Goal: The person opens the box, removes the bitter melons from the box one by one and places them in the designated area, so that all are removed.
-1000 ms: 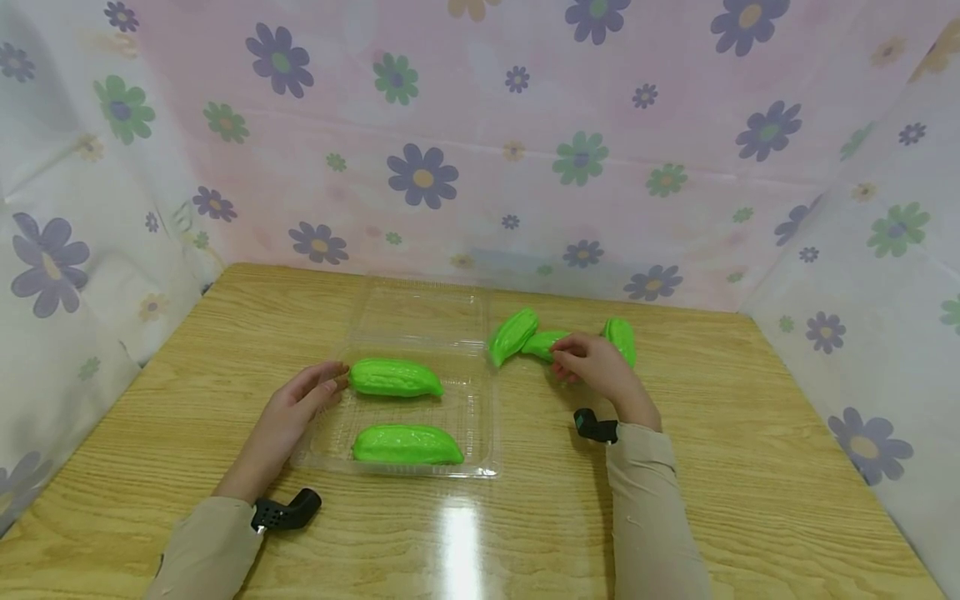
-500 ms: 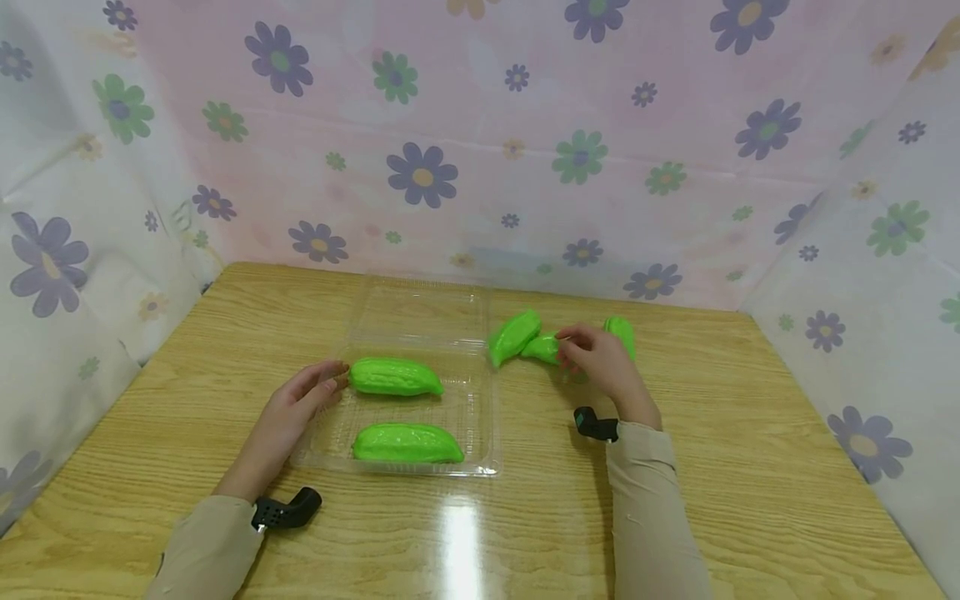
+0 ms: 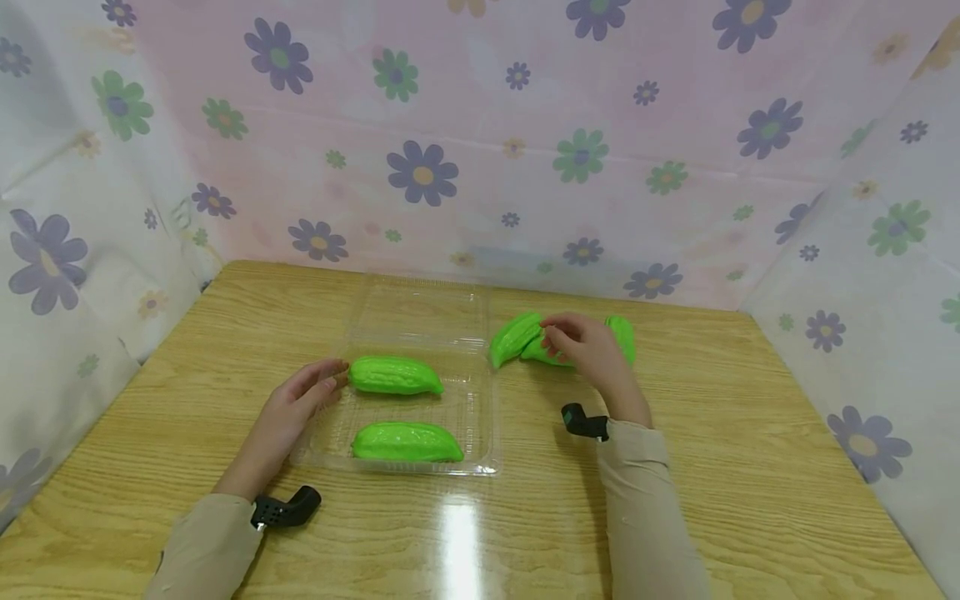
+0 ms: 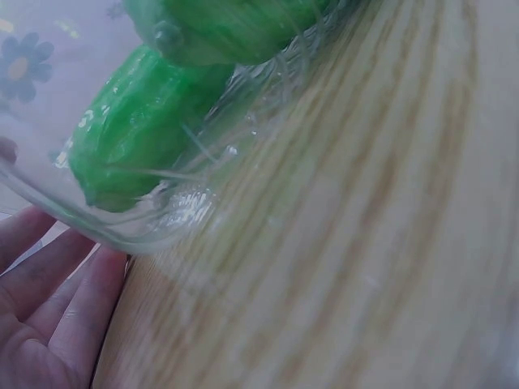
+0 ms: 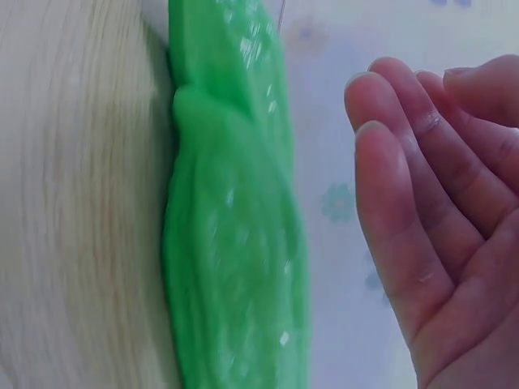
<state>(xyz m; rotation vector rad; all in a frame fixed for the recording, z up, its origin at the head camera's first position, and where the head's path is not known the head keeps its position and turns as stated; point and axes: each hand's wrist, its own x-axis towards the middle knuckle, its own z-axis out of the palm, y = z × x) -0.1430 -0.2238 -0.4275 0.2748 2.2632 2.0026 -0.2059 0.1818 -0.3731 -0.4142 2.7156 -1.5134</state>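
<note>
An open clear plastic clamshell box [image 3: 483,417] holds two bright green, ridged toy bitter melons, one at the back [image 3: 393,375] and one at the front [image 3: 407,442]. My left hand [image 3: 296,408] is at its left side. In the left wrist view its fingers [image 4: 89,296] touch the rim from outside, with a fingertip showing over it. My right hand [image 3: 592,350] is raised over more melons, loosely curled and holding nothing. Under it lies a middle melon [image 3: 538,353], against a left one [image 3: 513,337]; a right one [image 3: 622,337] is partly hidden behind the hand.
The box's lid [image 3: 420,312] lies back toward the rear of the wooden table [image 3: 712,467]. A flowered cloth [image 3: 480,125] hangs behind the table and along both sides. Each wrist carries a black camera, such as the left one [image 3: 288,508].
My right hand has shifted left and slightly back, fingertips now nearer the left melon. The left melon has moved slightly right. My left hand and the box have stayed in place.
</note>
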